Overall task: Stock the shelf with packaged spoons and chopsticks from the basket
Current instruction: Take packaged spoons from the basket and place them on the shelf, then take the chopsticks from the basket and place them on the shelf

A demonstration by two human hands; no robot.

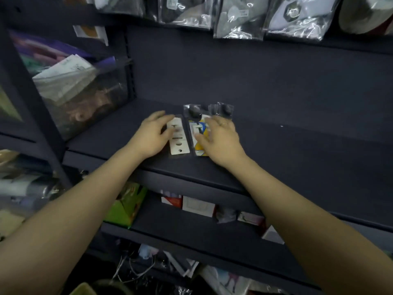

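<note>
A person's two bare arms reach forward onto a dark shelf (276, 133) at about chest height, seen from above. Two flat clear-plastic packets lie side by side near the shelf's front edge, long sides nearly touching. The left hand (152, 137) rests with fingers spread and flat against the left side of a white-carded packet (178, 136), not gripping it; it seems to be steadying or nudging the packet into line. The right hand (219, 138), a ring on one finger, lies open and flat over the right side of a yellow-and-blue-carded packet (196, 133), covering part of it, likely pressing it square against its neighbour. A dark rounded shape at that packet's far end may be a spoon bowl, though the picture is too blurred to be sure. A few more packets (223, 108) sit just behind the right hand's fingers. The rest of this shelf, to the right, is bare, so nothing blocks further stocking there. Bagged goods (240, 20) hang above, well clear of the hands. A clear bin of mixed items (80, 92) stands to the left, apart from the packets. Small boxes (197, 206) sit on the shelf below. The basket is not clearly in view.
</note>
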